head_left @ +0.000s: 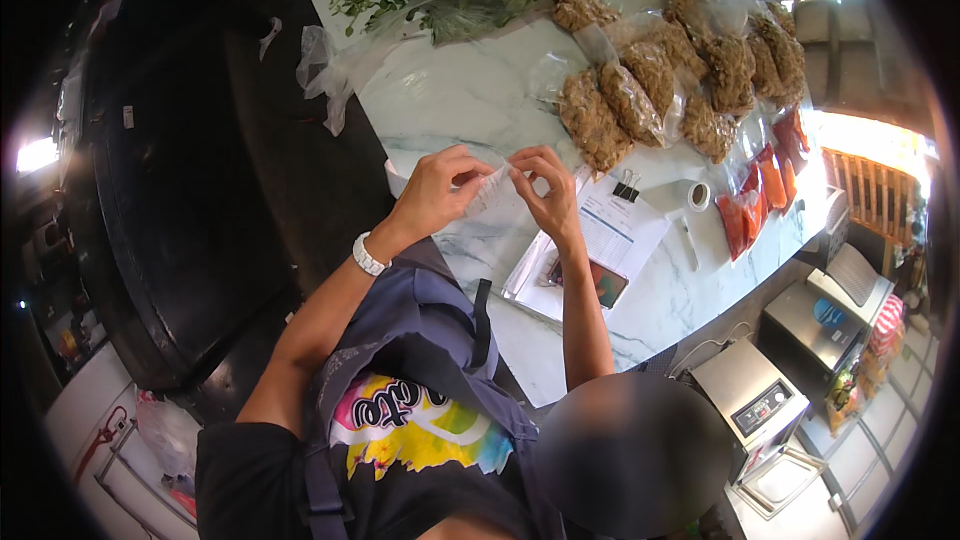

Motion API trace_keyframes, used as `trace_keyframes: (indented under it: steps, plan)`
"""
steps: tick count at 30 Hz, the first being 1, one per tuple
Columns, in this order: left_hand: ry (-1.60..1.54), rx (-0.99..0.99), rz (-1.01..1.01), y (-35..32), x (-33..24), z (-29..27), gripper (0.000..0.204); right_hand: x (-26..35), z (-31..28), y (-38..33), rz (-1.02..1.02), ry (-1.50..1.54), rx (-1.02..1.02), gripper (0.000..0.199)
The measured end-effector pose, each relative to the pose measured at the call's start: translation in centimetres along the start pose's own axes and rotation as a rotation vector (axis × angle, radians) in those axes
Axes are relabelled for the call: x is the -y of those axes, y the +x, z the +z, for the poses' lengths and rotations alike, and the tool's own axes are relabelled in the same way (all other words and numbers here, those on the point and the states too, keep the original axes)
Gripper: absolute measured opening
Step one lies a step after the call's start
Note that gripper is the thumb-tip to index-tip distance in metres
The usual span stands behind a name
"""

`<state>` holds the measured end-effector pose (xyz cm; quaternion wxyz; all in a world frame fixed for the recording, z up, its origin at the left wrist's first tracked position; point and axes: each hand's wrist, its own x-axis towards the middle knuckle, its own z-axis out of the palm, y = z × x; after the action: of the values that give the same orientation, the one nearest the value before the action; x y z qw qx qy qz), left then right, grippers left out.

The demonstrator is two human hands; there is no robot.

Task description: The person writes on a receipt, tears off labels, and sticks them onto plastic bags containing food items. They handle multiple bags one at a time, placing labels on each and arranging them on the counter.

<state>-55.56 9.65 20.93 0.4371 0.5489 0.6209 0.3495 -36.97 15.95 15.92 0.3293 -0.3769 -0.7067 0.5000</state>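
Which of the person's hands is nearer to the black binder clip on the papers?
Right. The right hand pinches the clear bag just beside the binder clip; the left hand holds the bag's far side.

Small clear plastic bag [493,188], held above marble counter.

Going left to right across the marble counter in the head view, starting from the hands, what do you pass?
Left hand → small clear plastic bag pinched by both hands → right hand → black binder clips → white tape roll → red-orange filled pouches.
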Motion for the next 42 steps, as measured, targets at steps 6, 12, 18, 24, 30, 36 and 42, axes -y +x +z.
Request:
trace_keyframes:
  steps: [6, 12, 18, 24, 30, 36, 42]
  plan:
    - [-0.333, -0.207, -0.33, 1.1, 5.0, 0.4, 0.015, -6.2, -3.5, 4.2, 0.102, 0.115, -0.235, 0.004]
    - [-0.752, -0.48, -0.571, 3.2, 8.3, 1.3, 0.019, -6.8, -6.8, 11.9, -0.268, -0.688, -0.265, 0.011]
    - [-0.644, -0.427, -0.561, 6.2, 9.0, 3.7, 0.023, -9.4, -7.9, 15.4, -0.695, -1.02, 0.086, 0.022]
    - [-0.667, -0.416, -0.591, 6.3, 9.2, 4.3, 0.023, -11.2, -7.8, 15.4, -0.739, -1.061, 0.313, 0.018]
    - [-0.618, -0.39, -0.601, 5.5, 9.8, 4.4, 0.021, -11.1, -7.8, 15.2, -0.561, -0.947, 0.347, 0.013]
    - [-0.63, -0.377, -0.594, 5.3, 9.7, 4.4, 0.02, -10.2, -7.7, 15.4, -0.391, -0.749, 0.3, 0.015]
    - [-0.608, -0.371, -0.586, 4.9, 9.9, 4.6, 0.02, -10.6, -7.2, 15.2, -0.256, -0.857, 0.281, 0.027]
